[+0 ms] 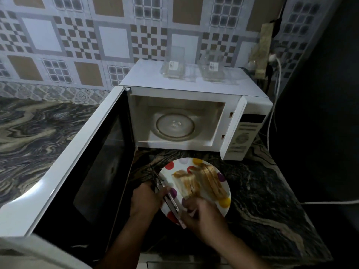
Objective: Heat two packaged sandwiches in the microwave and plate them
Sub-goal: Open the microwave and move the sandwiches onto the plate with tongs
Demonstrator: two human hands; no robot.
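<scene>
White stickers on two clear packages point(172, 67) — unreadable; left hand point(144, 199) grips tongs point(167, 195), right hand point(202, 214) grips the plate point(225, 208).

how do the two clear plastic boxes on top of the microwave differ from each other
The left clear plastic sandwich box stands taller with squarer, straighter walls; the right clear plastic sandwich box looks lower and more rounded. The left one sits nearer the middle of the white microwave top, the right one nearer its right end. Both are transparent, look empty, carry a small white label and stand apart from each other.
</scene>
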